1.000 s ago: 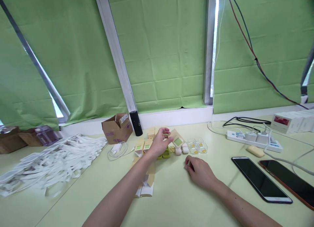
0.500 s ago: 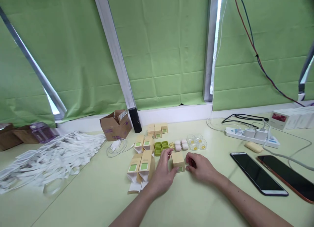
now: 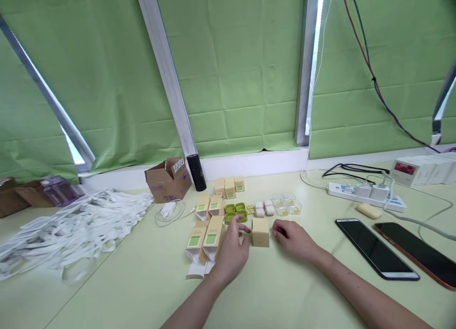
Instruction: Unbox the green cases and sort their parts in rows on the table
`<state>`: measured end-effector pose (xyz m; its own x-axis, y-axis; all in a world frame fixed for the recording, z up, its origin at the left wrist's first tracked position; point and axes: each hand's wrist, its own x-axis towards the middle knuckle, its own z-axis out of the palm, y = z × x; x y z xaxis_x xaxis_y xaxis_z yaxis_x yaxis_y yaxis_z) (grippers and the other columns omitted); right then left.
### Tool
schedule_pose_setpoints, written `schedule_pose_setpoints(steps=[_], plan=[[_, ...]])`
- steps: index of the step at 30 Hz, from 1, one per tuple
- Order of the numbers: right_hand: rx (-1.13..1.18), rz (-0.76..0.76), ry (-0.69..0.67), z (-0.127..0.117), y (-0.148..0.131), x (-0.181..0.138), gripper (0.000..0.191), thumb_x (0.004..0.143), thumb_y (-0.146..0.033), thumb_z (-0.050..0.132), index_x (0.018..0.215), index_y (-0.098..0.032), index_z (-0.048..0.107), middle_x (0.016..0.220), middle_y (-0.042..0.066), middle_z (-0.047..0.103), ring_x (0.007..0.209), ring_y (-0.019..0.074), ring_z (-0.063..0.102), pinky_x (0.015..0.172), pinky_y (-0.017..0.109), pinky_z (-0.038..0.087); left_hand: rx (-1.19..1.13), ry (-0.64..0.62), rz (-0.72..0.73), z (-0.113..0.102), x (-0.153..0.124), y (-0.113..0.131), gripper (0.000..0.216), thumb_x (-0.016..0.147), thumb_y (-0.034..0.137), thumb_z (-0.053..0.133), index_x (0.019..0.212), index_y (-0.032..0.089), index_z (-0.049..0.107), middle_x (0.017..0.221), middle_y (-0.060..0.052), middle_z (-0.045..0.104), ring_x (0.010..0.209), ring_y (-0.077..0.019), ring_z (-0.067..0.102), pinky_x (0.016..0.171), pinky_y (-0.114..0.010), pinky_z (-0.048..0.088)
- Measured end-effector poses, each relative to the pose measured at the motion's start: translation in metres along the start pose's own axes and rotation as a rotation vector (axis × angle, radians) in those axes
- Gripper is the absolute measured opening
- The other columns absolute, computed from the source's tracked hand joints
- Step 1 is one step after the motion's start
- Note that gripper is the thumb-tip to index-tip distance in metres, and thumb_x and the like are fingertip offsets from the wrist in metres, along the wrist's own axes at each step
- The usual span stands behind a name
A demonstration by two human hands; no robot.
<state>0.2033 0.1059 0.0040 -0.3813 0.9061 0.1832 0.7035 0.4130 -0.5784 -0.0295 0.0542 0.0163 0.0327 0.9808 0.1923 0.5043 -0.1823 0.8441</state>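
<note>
Head view: tan box (image 3: 261, 233) between hands (image 3: 232, 251) (image 3: 294, 239), near both.

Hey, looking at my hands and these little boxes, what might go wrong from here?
The left hand sits close beside two cartons with open flaps, so a sideways move might knock them. Its fingers are also near the green cups, which could get nudged. The small box stands between that hand and the right hand, so either might bump it.
</note>
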Motion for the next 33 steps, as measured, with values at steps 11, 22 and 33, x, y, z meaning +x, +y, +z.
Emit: schedule_pose_setpoints(steps=[11,22,33], plan=[[0.133,-0.132,0.002,-0.002,0.001,-0.002,0.045,0.083,-0.012,0.051,0.122,-0.025,0.069,0.093,0.002,0.072,0.084,0.0205,0.065,0.075,0.029,0.045,0.041,-0.037,0.047,0.001,-0.002,0.005,0.045,0.09,0.015,0.05,0.133,0.028,0.043,0.091,-0.002,0.072,0.096,-0.0256,0.068,0.092,-0.042,0.049],[0.233,-0.079,-0.019,0.001,0.008,0.002,0.043,0.083,-0.014,0.048,0.121,-0.02,0.065,0.081,0.0,0.066,0.076,0.0194,0.062,0.071,0.029,0.045,0.245,0.093,0.028,0.012,-0.01,0.006,0.058,0.078,0.025,0.072,0.129,0.024,0.045,0.131,-0.015,0.054,0.131,-0.0361,0.045,0.112,-0.051,0.035],[0.792,-0.004,0.108,-0.002,0.012,0.012,0.038,0.083,-0.05,0.069,0.108,-0.021,0.067,0.081,0.001,0.065,0.079,0.0211,0.063,0.076,0.035,0.05,0.248,-0.01,-0.104,0.025,0.004,0.016,0.062,0.075,0.035,0.079,0.127,0.018,0.051,0.131,-0.015,0.061,0.128,-0.0346,0.052,0.108,-0.045,0.038]])
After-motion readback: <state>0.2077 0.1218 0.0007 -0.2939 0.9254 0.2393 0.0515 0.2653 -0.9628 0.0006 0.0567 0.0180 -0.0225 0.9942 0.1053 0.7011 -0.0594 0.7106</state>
